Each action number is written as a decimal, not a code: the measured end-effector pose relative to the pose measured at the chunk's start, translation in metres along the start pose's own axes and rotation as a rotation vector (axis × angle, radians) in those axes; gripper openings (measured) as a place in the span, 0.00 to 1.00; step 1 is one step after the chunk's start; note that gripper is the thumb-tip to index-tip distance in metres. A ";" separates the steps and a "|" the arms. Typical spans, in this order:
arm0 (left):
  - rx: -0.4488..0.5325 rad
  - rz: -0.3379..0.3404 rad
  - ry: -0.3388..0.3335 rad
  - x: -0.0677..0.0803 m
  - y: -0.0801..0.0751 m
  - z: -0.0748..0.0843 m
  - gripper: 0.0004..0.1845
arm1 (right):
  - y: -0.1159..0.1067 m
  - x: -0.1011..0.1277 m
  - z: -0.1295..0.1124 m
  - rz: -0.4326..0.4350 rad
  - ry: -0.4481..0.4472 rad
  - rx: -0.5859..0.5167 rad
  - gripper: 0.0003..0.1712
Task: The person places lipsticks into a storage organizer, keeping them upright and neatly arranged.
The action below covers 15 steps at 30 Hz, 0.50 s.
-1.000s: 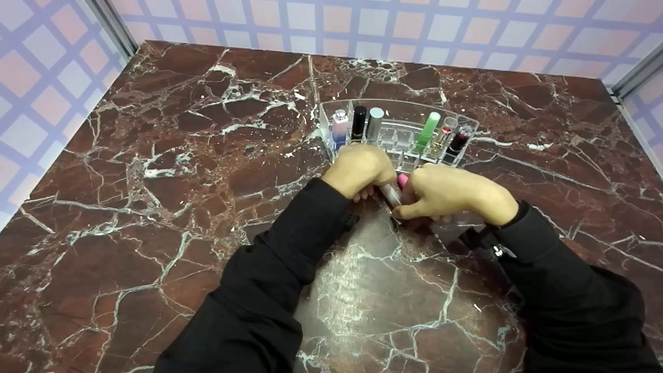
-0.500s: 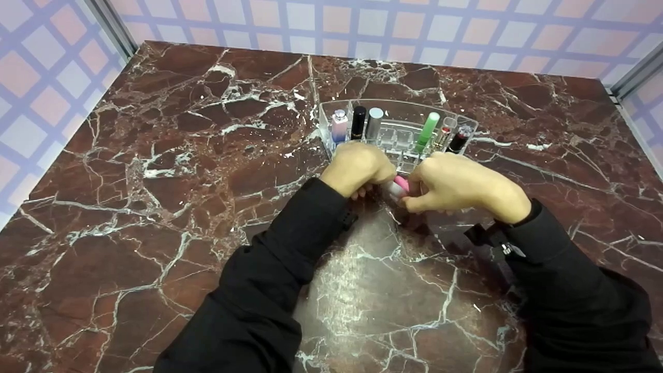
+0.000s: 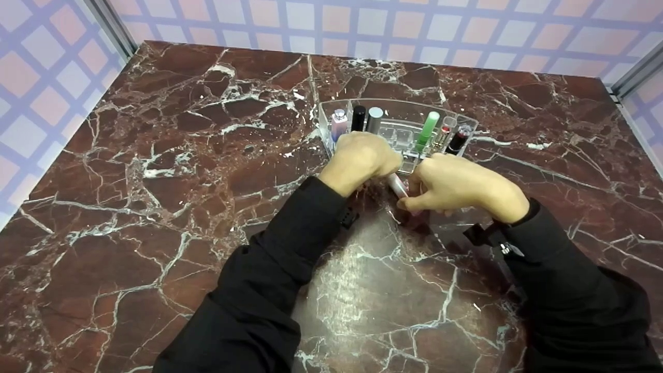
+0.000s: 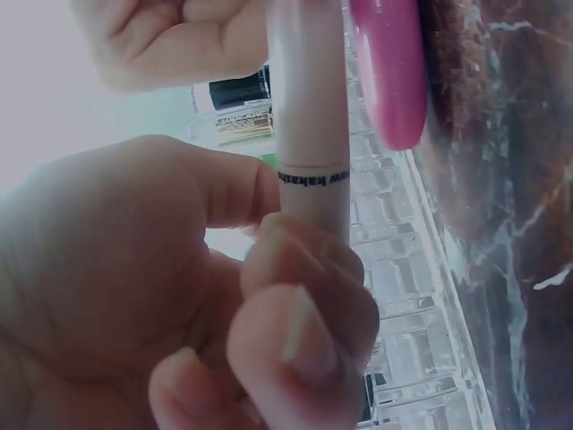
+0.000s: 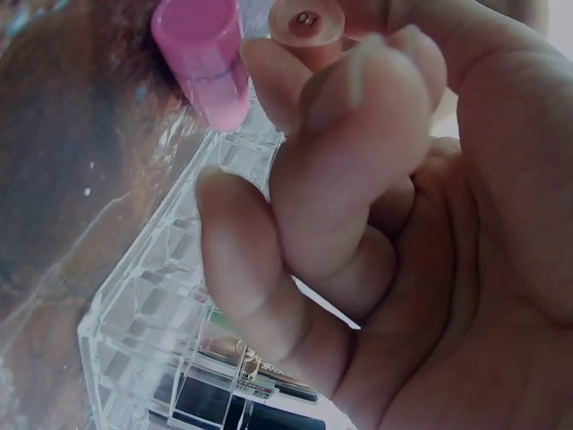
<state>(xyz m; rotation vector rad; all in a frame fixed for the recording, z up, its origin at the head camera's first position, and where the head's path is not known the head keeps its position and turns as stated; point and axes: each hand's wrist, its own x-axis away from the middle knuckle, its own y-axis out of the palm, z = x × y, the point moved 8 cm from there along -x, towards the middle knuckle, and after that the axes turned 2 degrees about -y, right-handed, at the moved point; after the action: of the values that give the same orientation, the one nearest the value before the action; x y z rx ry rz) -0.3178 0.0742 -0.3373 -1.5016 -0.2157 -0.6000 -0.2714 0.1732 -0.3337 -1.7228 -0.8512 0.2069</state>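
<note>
Now both hands (image 3: 404,173) pinch the pale tube (image 3: 398,185) between them.

Dark red marble table (image 3: 155,181), checkered wall (image 3: 362,26), black sleeves (image 3: 269,280)

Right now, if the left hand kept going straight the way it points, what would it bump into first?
Probably the clear organizer: the left hand, holding a pale tube, points at its front edge. Depth is hard to judge.

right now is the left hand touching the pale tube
Touching. The left wrist view shows the left hand with its fingers curled around the pale tube just below its printed band; the head view agrees.
</note>
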 end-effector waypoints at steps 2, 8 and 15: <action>0.005 0.011 0.005 0.001 -0.002 0.000 0.16 | -0.001 0.001 0.000 0.003 -0.001 0.000 0.17; 0.004 0.101 -0.006 0.002 -0.011 0.001 0.24 | -0.004 0.001 0.000 0.024 -0.015 -0.002 0.16; 0.039 0.204 -0.022 0.003 -0.019 -0.001 0.26 | -0.007 0.000 0.000 0.061 -0.019 -0.011 0.18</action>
<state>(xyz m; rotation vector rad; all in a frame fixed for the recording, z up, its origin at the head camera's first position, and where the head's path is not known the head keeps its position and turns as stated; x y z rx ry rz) -0.3249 0.0735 -0.3193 -1.4719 -0.0887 -0.4135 -0.2747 0.1741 -0.3277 -1.7611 -0.8152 0.2605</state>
